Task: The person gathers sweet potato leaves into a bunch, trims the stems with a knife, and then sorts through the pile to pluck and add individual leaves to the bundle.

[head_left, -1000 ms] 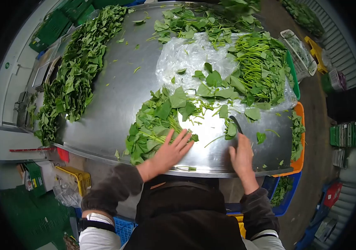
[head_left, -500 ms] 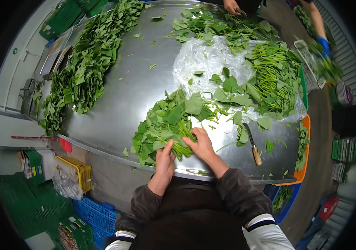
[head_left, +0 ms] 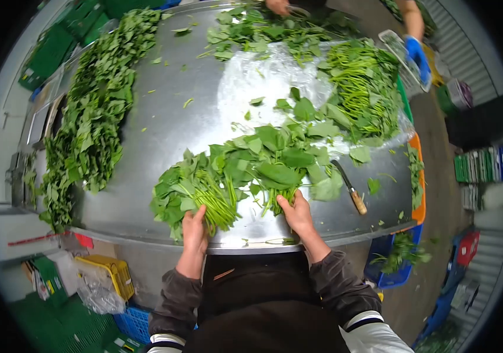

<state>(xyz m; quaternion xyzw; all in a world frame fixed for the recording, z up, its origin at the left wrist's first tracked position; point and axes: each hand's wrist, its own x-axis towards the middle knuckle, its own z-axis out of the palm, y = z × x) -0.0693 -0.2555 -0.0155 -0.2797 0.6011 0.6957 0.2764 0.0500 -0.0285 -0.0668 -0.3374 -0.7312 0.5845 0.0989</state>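
My left hand (head_left: 195, 229) is closed round the near side of a bunch of leafy greens (head_left: 213, 206), its pale green stems pointing toward me. My right hand (head_left: 297, 216) grips the stems of a second, smaller bunch (head_left: 281, 170), whose leaves spread away over the steel table. The leaves of the two bunches touch, while a gap with stem scraps lies between the stems. To the right of my right hand lies a knife (head_left: 351, 189) with a wooden handle and a dark curved blade.
A long row of greens (head_left: 95, 100) lines the left of the steel table (head_left: 163, 117). Clear plastic sheeting (head_left: 251, 76) and a stemmy pile (head_left: 363, 82) lie at right. An orange crate (head_left: 418, 200) and blue crate (head_left: 375, 262) stand by the edge. Across, a co-worker's blue-gloved hand (head_left: 418, 59) shows.
My hands have moved apart, the right one now with a separate bunch. The view has shifted. The co-worker's gloved hand no longer holds greens, and a leafy bunch now shows over the blue crate.
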